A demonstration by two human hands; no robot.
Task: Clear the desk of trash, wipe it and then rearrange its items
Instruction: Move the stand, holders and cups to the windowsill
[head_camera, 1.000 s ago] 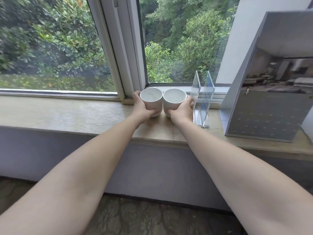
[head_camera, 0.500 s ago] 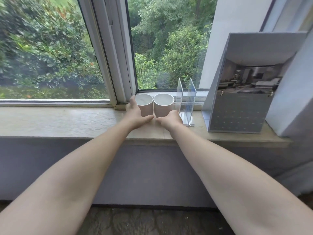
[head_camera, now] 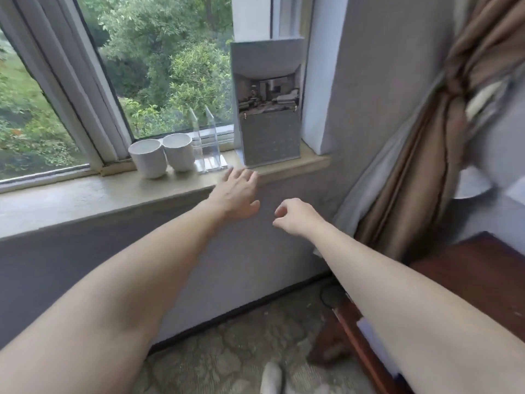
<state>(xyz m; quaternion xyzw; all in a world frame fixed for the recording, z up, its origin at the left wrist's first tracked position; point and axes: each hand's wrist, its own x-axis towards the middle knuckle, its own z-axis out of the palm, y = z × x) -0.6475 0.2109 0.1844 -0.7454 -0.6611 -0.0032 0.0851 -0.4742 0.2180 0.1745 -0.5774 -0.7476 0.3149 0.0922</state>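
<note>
Hovering near the sill (head_camera: 85,194), left hand (head_camera: 234,194) and right hand (head_camera: 295,217) seem empty.

Two white cups (head_camera: 163,157); clear acrylic stand (head_camera: 206,143); grey dotted calendar (head_camera: 268,109); beige marbled sill (head_camera: 85,194); brown curtain (head_camera: 426,152); reddish-brown desk (head_camera: 483,280).

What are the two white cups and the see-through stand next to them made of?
The two white cups look like glazed ceramic: thick rims and a smooth surface with a soft shine, though plastic is possible. The see-through stand looks like clear acrylic: you can see straight through it, and its edges catch light. It might be glass.
</note>
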